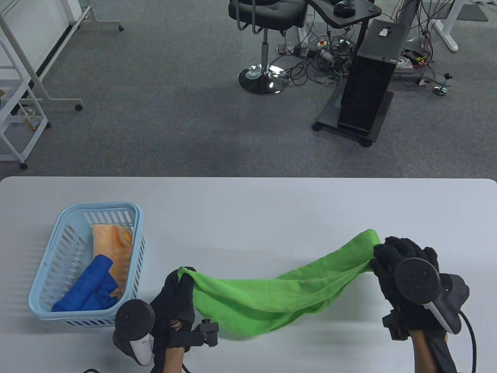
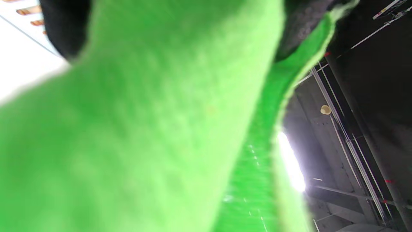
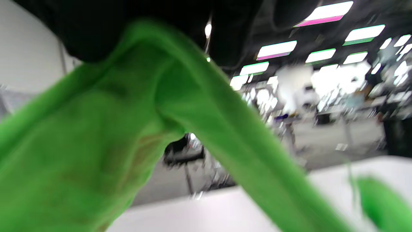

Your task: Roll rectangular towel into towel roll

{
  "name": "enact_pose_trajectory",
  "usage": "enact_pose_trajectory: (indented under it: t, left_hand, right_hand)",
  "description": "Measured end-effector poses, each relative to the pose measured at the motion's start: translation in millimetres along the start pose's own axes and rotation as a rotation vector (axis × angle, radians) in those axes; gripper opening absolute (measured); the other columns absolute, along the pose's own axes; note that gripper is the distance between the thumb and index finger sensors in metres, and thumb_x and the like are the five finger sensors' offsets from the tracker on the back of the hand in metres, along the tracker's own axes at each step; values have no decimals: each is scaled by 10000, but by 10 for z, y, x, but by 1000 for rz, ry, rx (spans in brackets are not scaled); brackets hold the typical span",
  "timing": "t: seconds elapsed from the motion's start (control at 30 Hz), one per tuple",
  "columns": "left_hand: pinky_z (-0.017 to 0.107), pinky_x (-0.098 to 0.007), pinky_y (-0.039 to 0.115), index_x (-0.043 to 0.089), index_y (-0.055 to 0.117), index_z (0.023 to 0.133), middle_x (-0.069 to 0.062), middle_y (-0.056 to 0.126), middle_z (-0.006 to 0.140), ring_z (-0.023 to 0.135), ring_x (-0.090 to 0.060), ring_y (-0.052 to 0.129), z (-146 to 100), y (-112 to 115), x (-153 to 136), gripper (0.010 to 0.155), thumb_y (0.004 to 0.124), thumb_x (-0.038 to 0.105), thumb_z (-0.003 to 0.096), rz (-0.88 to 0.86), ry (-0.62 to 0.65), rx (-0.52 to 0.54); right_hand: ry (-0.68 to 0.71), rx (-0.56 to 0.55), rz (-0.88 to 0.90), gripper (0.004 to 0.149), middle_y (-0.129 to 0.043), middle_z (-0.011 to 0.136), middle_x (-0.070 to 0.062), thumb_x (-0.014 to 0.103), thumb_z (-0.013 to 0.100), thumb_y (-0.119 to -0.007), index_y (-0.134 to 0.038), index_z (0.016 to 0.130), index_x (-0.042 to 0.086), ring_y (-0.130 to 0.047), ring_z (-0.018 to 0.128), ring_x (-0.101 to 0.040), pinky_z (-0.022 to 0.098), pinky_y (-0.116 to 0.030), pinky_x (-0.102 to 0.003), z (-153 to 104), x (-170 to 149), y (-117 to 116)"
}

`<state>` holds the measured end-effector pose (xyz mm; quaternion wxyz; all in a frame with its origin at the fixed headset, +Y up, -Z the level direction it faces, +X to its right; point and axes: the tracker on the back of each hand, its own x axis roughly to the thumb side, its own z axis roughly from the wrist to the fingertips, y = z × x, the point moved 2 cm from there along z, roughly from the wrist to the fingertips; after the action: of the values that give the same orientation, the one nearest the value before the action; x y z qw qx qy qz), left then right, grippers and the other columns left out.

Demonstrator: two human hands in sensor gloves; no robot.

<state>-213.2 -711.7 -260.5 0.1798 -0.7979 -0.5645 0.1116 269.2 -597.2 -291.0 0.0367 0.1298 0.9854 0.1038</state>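
A green towel [image 1: 271, 295] hangs above the counter [image 1: 248, 210], stretched between both gloved hands. The left hand [image 1: 176, 307] pinches one end, the right hand [image 1: 404, 268] grips the other. Its long axis runs from one hand's fingers to the other's, sagging between, equally near both.

We see a bright green rectangular cloth towel [image 1: 279, 289] stretched between two black-gloved hands above the white table [image 1: 248, 202], sagging in the middle. Our left hand [image 1: 176, 307] grips one end near the table's front edge, and our right hand [image 1: 404, 272] holds the other end higher up. A light blue slotted plastic basket [image 1: 46, 268] sits at the left, holding an orange cloth [image 1: 114, 244] and a blue cloth [image 1: 89, 289].
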Motion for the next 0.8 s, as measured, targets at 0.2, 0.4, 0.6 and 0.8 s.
enact_pose_trajectory:
  t: [0.2,0.4,0.6,0.8]
  left_hand:
    - [513,-604,769,156,965,742,-29,985,186,399,-240,1109,-6,21,20,460,781,440,430,26,12,-5]
    - [515,-603,768,155,965,742,-30,985,186,398,-239,1109,-8,39,37,460,781,439,431,36,30,-15]
    - [513,-605,769,154,965,742,-30,986,185,396,-241,1110,-35,97,66,461,782,439,429,89,59,-42]
    - [512,-603,771,154,967,739,-27,986,181,394,-236,1111,-69,131,85,461,782,440,428,131,75,-69]
  right_hand:
    - [-124,228,-89,574,-734,958,-84,430,327,-790,-858,836,174,-714,927,-349,696,-467,-665,34,-524,-664]
    - [-215,272,-186,537,-690,983,-80,354,337,-807,-846,851,201,-714,923,-345,693,-478,-657,24,-997,-967]
    - [-285,296,-209,654,-450,1068,-30,306,347,-807,-625,975,337,-593,981,-331,734,-426,-629,282,-1122,-1259]
    - [-173,362,-501,760,-265,1078,67,234,350,-793,-439,997,420,-436,1030,-288,757,-371,-602,615,-1060,-1573]
